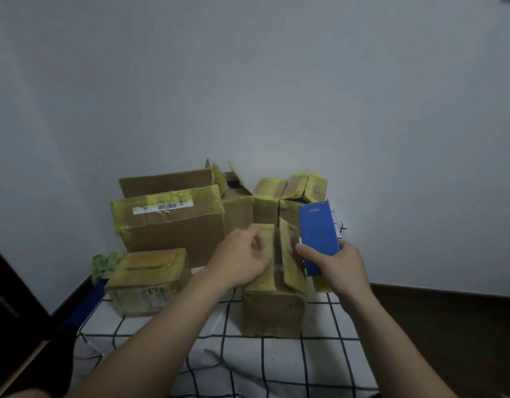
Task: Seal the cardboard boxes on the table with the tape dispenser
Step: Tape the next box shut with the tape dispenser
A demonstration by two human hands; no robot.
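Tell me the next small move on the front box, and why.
Probably push the right flap down flat: the left hand holds the left flap closed, the right flap tilts up, and the right hand grips the blue tape dispenser.

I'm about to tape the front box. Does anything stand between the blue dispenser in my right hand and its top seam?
Yes: the right flap stands tilted up, between the seam and the blue dispenser in the right hand. The left hand holds the left flap.
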